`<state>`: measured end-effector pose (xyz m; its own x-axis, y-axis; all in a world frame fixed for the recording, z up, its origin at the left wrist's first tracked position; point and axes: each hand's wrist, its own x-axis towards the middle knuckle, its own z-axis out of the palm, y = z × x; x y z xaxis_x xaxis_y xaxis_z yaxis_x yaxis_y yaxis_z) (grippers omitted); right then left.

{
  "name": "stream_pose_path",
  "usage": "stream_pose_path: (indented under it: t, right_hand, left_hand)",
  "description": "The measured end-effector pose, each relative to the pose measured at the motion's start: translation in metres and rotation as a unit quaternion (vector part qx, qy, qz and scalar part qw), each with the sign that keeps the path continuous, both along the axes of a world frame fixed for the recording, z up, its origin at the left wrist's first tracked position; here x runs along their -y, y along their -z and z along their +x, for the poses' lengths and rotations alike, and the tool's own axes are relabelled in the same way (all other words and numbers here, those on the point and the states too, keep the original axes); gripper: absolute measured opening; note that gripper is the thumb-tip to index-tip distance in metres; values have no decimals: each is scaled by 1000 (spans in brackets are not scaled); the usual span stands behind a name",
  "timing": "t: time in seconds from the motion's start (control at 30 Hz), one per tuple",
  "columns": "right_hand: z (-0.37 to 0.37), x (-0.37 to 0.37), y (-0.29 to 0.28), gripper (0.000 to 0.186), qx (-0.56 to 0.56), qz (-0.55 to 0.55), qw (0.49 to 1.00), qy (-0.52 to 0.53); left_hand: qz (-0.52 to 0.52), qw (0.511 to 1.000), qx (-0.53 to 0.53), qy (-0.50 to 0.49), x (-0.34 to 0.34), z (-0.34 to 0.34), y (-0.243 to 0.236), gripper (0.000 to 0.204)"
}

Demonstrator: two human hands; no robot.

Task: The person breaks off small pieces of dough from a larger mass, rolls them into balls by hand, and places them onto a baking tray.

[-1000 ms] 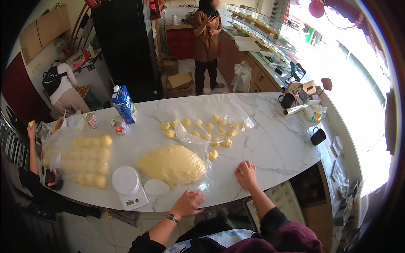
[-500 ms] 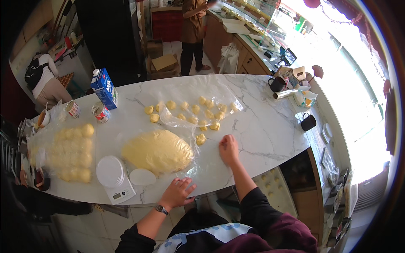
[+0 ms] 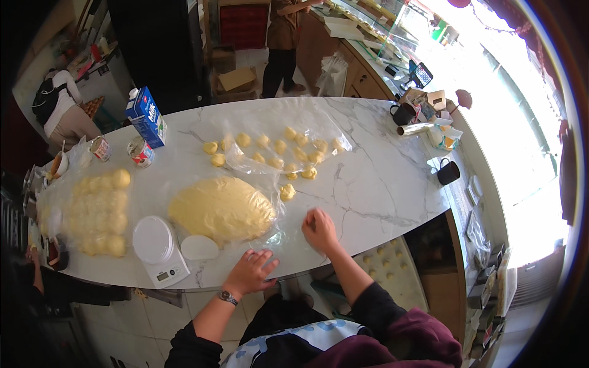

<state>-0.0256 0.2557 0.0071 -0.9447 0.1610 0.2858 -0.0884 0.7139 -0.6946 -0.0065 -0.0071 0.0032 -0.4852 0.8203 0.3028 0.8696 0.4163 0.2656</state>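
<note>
My right hand (image 3: 319, 230) is curled on the white marbled table, fingers bent under; whatever lies beneath them is hidden. My left hand (image 3: 250, 271) rests at the table's near edge with its fingers apart and nothing in it. A large yellow dough mass (image 3: 222, 208) lies under clear plastic just beyond it. One loose dough ball (image 3: 287, 192) sits farther back, between the mass and my right hand. Behind that, several small dough balls (image 3: 280, 146) lie partly under a clear plastic sheet (image 3: 307, 113). A white digital scale (image 3: 153, 240) and a round white disc (image 3: 200, 248) stand left of my left hand.
Rows of dough balls (image 3: 101, 211) lie under plastic at left. A blue milk carton (image 3: 146, 118) and two open cans (image 3: 140, 152) stand behind them. Dark mugs (image 3: 448, 173) are at right. A tray of dough pieces (image 3: 386, 264) sits below the table edge. Other people stand beyond.
My right hand has drawn nearer to me across the table, its fingers still curled. My left hand stays about where it was. The whole view has shifted slightly.
</note>
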Motion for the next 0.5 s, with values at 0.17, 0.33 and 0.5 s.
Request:
stream_pose_path:
  t: [0.17, 0.33, 0.5]
  right_hand:
    - [28, -87, 4, 19, -21, 54, 997, 47]
    - [-21, -35, -9, 16, -7, -35, 999, 26]
    - [43, -84, 2, 17, -7, -57, 997, -53]
  left_hand:
    - [-7, 1000, -2, 8, -3, 0, -3, 54]
    - [-25, 1000, 0, -2, -3, -2, -7, 58]
    - [-21, 999, -15, -21, -6, 2, -9, 57]
